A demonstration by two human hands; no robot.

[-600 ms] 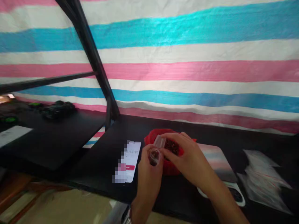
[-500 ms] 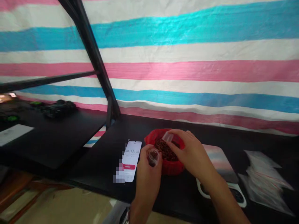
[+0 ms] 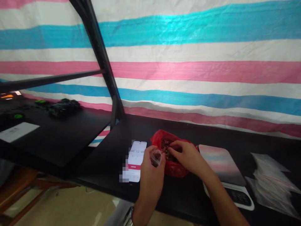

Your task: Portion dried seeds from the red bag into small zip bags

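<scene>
My left hand (image 3: 152,166) is closed around a small clear plastic bag (image 3: 156,155), its mouth held round and facing up. Just right of it, a red plastic bag (image 3: 175,170) stands on the black table, its top spread wide. Reddish-brown peppercorn-like grains (image 3: 166,145) fill it. My right hand (image 3: 185,155) reaches over the red bag's right rim, thumb and fingers pinched together at the grains. The clear plastic scoop from the earlier frame is hidden now by the fingers and grains.
A phone (image 3: 137,157) showing a timer lies to the left. Right of the bag are a kitchen scale (image 3: 221,163) and a pile of clear zip bags (image 3: 270,182). A black frame post (image 3: 101,56) rises behind, before a striped sheet (image 3: 199,72).
My right hand has lowered its pinched fingers into the grains, and the scoop has gone out of sight. The left hand keeps its small bag. The view has shifted slightly.
</scene>
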